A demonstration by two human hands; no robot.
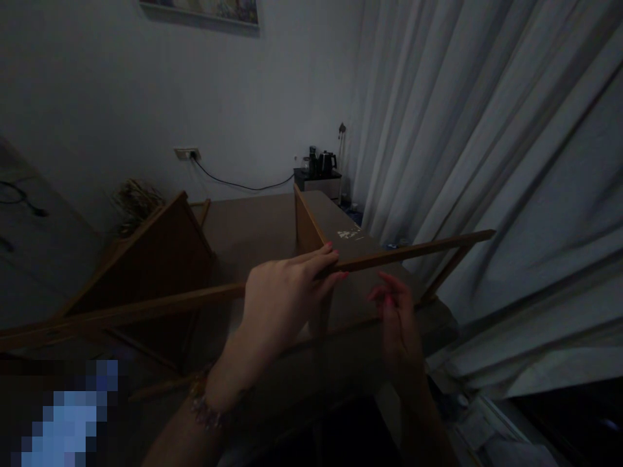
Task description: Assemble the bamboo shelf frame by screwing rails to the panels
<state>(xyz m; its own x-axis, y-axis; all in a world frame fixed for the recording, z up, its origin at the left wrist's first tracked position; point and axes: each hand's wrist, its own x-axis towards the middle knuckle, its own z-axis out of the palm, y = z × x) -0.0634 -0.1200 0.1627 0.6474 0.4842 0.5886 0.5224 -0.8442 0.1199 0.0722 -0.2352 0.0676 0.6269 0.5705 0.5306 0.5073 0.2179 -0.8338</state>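
The room is dim. A long wooden rail (pixel 413 251) of a wooden frame runs across the view from lower left to upper right. My left hand (pixel 285 298) is closed over the rail near its middle, fingers wrapped on top. My right hand (pixel 396 318) hovers just below and to the right of it, fingers apart, holding nothing. Behind the rail stands an upright wooden panel (pixel 307 227) on a brown flat surface (pixel 253 227).
A tilted wooden board (pixel 156 259) leans at the left. White curtains (pixel 487 162) fill the right side. A small stand with a kettle (pixel 327 162) sits by the far wall, with a socket and cable (pixel 187 154). Pale items lie on the floor at the lower right.
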